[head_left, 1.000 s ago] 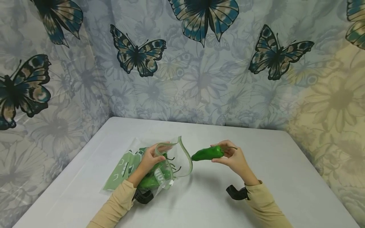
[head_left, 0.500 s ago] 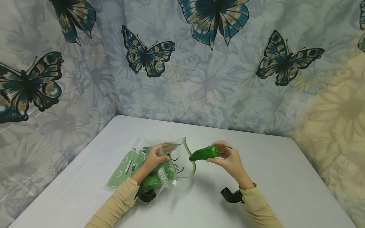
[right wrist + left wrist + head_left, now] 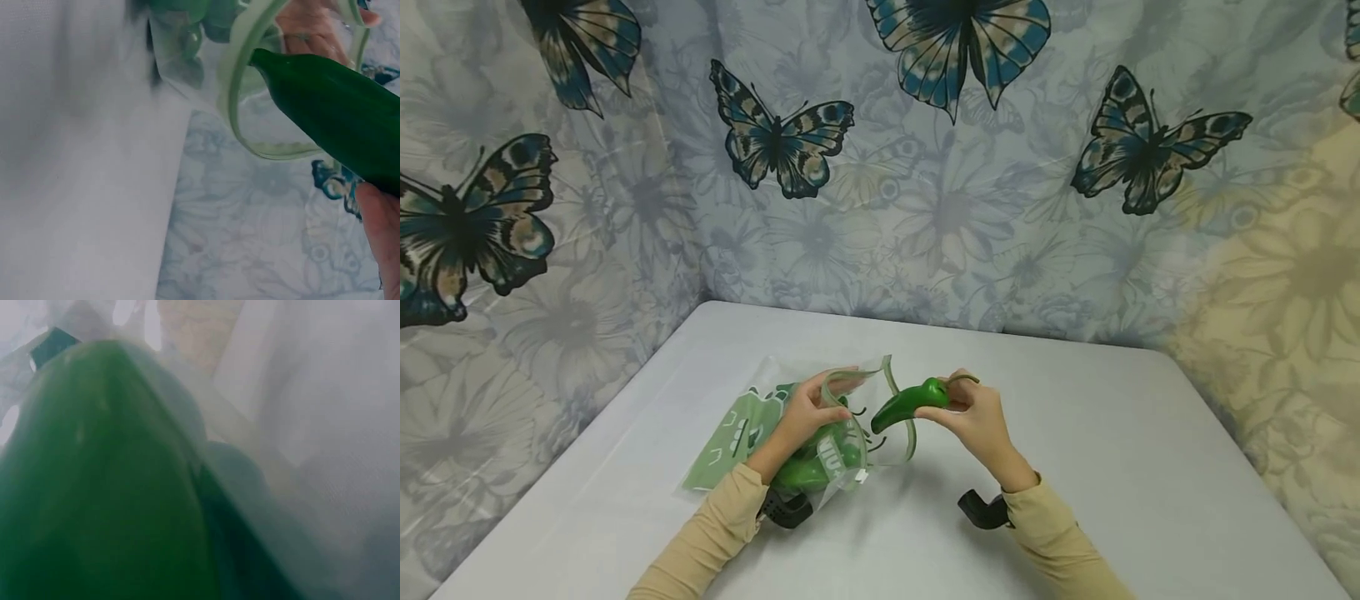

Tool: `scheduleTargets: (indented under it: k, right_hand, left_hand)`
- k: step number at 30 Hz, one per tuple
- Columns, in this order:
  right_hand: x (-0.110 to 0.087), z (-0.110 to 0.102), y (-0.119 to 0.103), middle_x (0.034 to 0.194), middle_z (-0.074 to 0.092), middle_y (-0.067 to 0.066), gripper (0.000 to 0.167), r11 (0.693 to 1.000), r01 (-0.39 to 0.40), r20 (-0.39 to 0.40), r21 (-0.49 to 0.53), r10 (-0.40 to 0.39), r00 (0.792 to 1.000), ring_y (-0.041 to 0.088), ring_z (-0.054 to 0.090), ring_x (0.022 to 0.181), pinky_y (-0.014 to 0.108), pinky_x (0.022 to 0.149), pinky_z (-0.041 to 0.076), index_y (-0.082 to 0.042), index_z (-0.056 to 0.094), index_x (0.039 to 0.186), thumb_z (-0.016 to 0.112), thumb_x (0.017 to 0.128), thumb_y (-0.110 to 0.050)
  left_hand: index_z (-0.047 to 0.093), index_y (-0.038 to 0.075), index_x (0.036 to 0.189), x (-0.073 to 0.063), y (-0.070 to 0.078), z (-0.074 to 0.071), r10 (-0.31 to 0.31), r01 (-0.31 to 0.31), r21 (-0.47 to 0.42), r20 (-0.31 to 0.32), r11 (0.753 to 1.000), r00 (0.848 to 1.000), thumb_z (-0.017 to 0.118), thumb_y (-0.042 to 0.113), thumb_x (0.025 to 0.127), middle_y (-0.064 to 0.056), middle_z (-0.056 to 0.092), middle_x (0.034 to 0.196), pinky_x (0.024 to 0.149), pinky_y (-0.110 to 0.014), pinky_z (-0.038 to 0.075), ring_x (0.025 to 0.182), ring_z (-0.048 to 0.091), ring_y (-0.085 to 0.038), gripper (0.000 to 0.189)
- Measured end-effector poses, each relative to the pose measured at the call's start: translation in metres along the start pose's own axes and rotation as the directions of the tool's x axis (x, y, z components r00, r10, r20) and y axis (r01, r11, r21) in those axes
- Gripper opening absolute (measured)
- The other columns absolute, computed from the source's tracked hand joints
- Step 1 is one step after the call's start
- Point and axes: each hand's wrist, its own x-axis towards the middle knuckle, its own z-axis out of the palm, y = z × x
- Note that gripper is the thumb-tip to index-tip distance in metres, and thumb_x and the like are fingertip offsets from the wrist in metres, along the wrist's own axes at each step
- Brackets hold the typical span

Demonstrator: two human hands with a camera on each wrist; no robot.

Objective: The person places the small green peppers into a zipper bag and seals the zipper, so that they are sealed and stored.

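In the head view my right hand (image 3: 976, 421) grips a long green pepper (image 3: 910, 402) near its stem end, and its tip points left into the mouth of a clear zip bag (image 3: 730, 442). The bag lies on its side with green print, and several green peppers (image 3: 808, 473) with dark stems are inside. My left hand (image 3: 805, 417) holds the bag's upper rim, thumb toward the opening. Through the right wrist view, the held pepper (image 3: 331, 106) passes the bag's pale green rim (image 3: 236, 94). A blurred green pepper (image 3: 112, 475) behind plastic fills much of the left wrist view.
Everything rests on a white table (image 3: 1075, 433). Behind it hangs a floral cloth (image 3: 940, 225) with butterfly prints. A black wrist camera (image 3: 983, 510) is strapped below my right hand, and another (image 3: 786, 510) sits under the left wrist beside the bag.
My right hand has moved left with the pepper, whose tip has gone from beside the bag's rim to within its mouth and tilts lower. My left hand keeps its hold.
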Motion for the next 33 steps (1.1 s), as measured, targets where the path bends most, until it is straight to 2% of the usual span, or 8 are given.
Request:
scheduleTargets:
  k: [2, 5, 8, 15, 20, 26, 29, 33]
  right_hand:
    - [0.001, 0.005, 0.000, 0.077, 0.061, 0.020, 0.026, 1.000, 0.011, 0.003, -0.007, -0.011, 1.000, 0.031, 0.063, 0.069, 0.030, 0.059, 0.053, 0.008, 0.056, 0.076, 0.076, 0.059, 0.010]
    - [0.003, 0.011, 0.002, 0.081, 0.062, 0.025, 0.027, 0.999, 0.036, 0.004, -0.005, -0.036, 0.999, 0.033, 0.063, 0.070, 0.032, 0.061, 0.053, 0.011, 0.055, 0.080, 0.075, 0.062, 0.010]
    - [0.005, 0.016, 0.002, 0.084, 0.061, 0.027, 0.027, 0.999, 0.039, 0.000, 0.005, -0.039, 0.999, 0.033, 0.063, 0.071, 0.032, 0.061, 0.053, 0.012, 0.055, 0.083, 0.074, 0.064, 0.010]
    - [0.008, 0.026, 0.001, 0.087, 0.060, 0.027, 0.026, 0.999, -0.001, 0.016, 0.041, 0.001, 1.000, 0.033, 0.063, 0.074, 0.030, 0.064, 0.053, 0.015, 0.055, 0.088, 0.071, 0.068, 0.010]
    - [0.009, 0.033, -0.001, 0.089, 0.059, 0.027, 0.027, 0.998, -0.013, 0.050, 0.060, 0.010, 0.999, 0.033, 0.062, 0.078, 0.031, 0.066, 0.052, 0.016, 0.054, 0.091, 0.069, 0.070, 0.011]
    - [0.006, 0.039, -0.002, 0.084, 0.062, 0.026, 0.029, 0.996, 0.085, 0.049, 0.024, -0.086, 0.995, 0.035, 0.063, 0.077, 0.035, 0.065, 0.052, 0.011, 0.054, 0.085, 0.073, 0.064, 0.014]
    - [0.004, 0.041, -0.002, 0.082, 0.062, 0.024, 0.031, 0.990, 0.144, 0.048, 0.009, -0.144, 0.988, 0.035, 0.062, 0.078, 0.033, 0.067, 0.052, 0.010, 0.056, 0.085, 0.074, 0.060, 0.015]
    - [0.002, 0.043, -0.001, 0.084, 0.062, 0.023, 0.035, 0.986, 0.168, 0.034, 0.003, -0.168, 0.985, 0.033, 0.062, 0.078, 0.030, 0.069, 0.051, 0.012, 0.059, 0.088, 0.075, 0.057, 0.017]
  left_hand:
    - [0.041, -0.016, 0.123, 0.000, -0.002, 0.000, 0.004, -0.004, 0.002, -0.004, 1.000, 1.000, 0.069, 0.024, 0.076, -0.035, 0.047, 0.115, 0.063, -0.027, 0.049, 0.109, 0.051, -0.018, 0.068]
    - [0.041, -0.016, 0.123, 0.001, -0.003, 0.000, 0.009, -0.009, 0.003, -0.003, 1.000, 1.000, 0.069, 0.030, 0.075, -0.034, 0.047, 0.116, 0.080, -0.034, 0.047, 0.111, 0.049, -0.021, 0.072]
    - [0.040, -0.017, 0.123, 0.001, -0.004, 0.000, 0.014, -0.014, 0.009, 0.004, 1.000, 1.000, 0.068, 0.030, 0.075, -0.032, 0.048, 0.116, 0.087, -0.043, 0.042, 0.111, 0.049, -0.021, 0.073]
    - [0.041, -0.015, 0.124, -0.001, -0.002, -0.002, 0.014, -0.014, -0.006, 0.003, 1.000, 1.000, 0.068, 0.028, 0.077, -0.027, 0.050, 0.119, 0.081, -0.038, 0.047, 0.112, 0.049, -0.022, 0.069]
    - [0.041, -0.013, 0.125, 0.001, 0.001, -0.001, 0.017, -0.017, 0.004, -0.016, 1.000, 1.000, 0.069, 0.031, 0.076, -0.012, 0.052, 0.122, 0.081, -0.031, 0.047, 0.113, 0.047, -0.019, 0.072]
    - [0.042, -0.012, 0.126, 0.001, 0.003, -0.001, 0.002, -0.002, -0.002, -0.032, 1.000, 0.999, 0.069, 0.033, 0.075, -0.002, 0.053, 0.122, 0.092, -0.044, 0.036, 0.113, 0.048, -0.018, 0.073]
    - [0.042, -0.011, 0.126, 0.001, 0.003, -0.001, 0.001, -0.001, 0.004, -0.036, 1.000, 0.999, 0.069, 0.033, 0.075, -0.005, 0.053, 0.122, 0.092, -0.051, 0.032, 0.113, 0.047, -0.019, 0.073]
    - [0.041, -0.013, 0.125, 0.002, 0.003, 0.000, 0.008, -0.008, 0.000, -0.033, 1.000, 0.999, 0.069, 0.033, 0.075, -0.012, 0.053, 0.121, 0.091, -0.055, 0.031, 0.113, 0.047, -0.020, 0.073]
